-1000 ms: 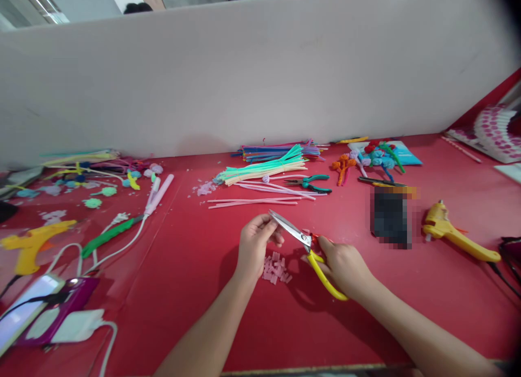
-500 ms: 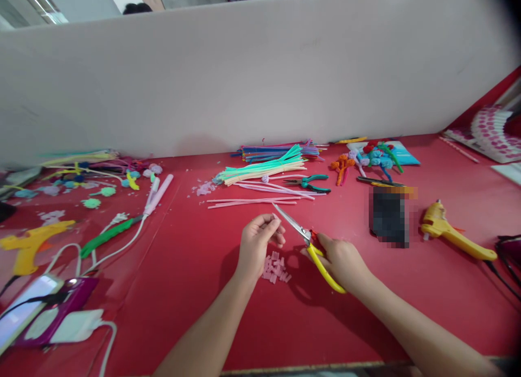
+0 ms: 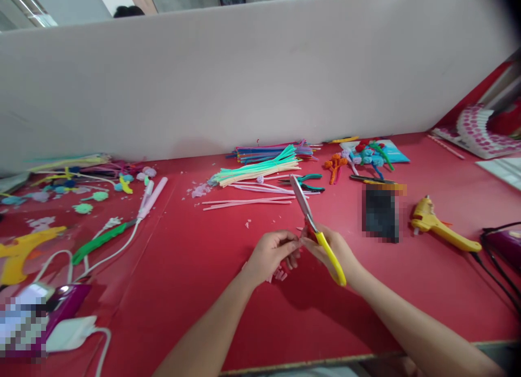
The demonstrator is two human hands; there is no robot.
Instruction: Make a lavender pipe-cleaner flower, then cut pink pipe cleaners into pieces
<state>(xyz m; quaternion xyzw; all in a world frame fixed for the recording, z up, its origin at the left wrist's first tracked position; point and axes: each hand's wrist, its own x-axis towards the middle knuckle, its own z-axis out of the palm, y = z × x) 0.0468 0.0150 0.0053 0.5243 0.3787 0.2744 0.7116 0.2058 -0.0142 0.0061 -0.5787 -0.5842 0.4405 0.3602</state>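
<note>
A pair of scissors [image 3: 331, 260] with yellow handles is in my right hand [image 3: 336, 249], its blades pointing up and slightly left over the table. My left hand [image 3: 272, 257] is pinched, and its fingertips meet the fingers of my right hand. Whatever sits between those fingertips is too small and covered to make out. Below my left hand lies a small pile of cut pink pieces [image 3: 280, 275], partly hidden by it. Tiny pink scraps [image 3: 248, 224] are scattered beyond the hands. Farther back lie long pink pipe cleaners [image 3: 248, 203].
Green pipe cleaners [image 3: 260, 168] and teal-handled pliers [image 3: 311, 182] lie at the back. To the right are a yellow glue gun [image 3: 443, 230] and a blurred dark object [image 3: 380, 214]. At left are a green-handled cutter [image 3: 101, 241], a pink corded iron [image 3: 153, 199] and another yellow glue gun [image 3: 28, 249].
My hands have come together, the left moving right. The scissors have swung more upright, and their tips left my left hand's side. Small pink scraps now show beyond the hands.
</note>
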